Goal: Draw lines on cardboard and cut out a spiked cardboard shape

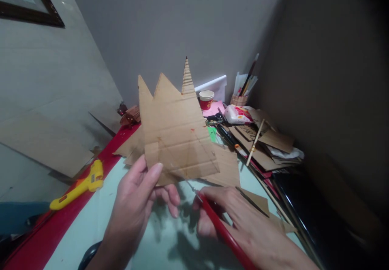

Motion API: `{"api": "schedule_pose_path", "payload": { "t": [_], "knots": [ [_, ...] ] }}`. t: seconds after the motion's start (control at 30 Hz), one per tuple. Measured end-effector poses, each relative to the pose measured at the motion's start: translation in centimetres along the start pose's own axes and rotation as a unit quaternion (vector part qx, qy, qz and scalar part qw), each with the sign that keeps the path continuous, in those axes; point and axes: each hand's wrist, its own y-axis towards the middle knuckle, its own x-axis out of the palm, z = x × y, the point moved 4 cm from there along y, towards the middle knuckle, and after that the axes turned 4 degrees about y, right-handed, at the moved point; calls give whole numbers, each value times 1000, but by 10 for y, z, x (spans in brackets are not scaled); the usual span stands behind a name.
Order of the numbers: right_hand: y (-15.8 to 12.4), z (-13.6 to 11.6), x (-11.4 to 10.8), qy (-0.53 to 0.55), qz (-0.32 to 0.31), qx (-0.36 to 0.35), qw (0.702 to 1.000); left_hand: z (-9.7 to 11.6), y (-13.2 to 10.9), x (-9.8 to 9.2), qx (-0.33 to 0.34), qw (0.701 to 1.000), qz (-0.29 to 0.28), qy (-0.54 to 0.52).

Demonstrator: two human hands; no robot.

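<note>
In my left hand [144,197] is a cardboard cutout [176,120], gripped at its lower left corner with the thumb on the front. Its top edge is cut into pointed peaks, and the right peak shows bare corrugated ridges and a dark tip. Faint pencil-like lines run across its lower half. My right hand [234,213] is closed around a slim red-handled tool [219,225] with a thin metal end. That end points at the cutout's bottom edge; whether it touches I cannot tell, nor is the tool's exact kind clear.
A yellow glue gun [82,185] lies at the left on a red strip. Cardboard scraps [227,164] are behind the cutout. A paper cup [206,99], a pen holder [239,100] and a tissue pack [238,114] stand at the back. A black glossy object [313,209] lies right.
</note>
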Motion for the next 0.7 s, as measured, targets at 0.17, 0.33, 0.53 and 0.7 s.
{"api": "schedule_pose_path", "payload": {
  "t": [0.17,0.33,0.53,0.7],
  "knots": [
    [-1,0,-1,-72,36,42,996,3,0,2,7,1000,-8,-10],
    [-1,0,0,-50,20,45,998,2,0,-1,1,1000,9,-1],
    [-2,-4,-2,-32,1,46,998,3,1,-1,-1,1000,6,3],
    [1,-2,0,-56,-12,65,996,4,-1,-5,-9,1000,10,16]
  ]
}}
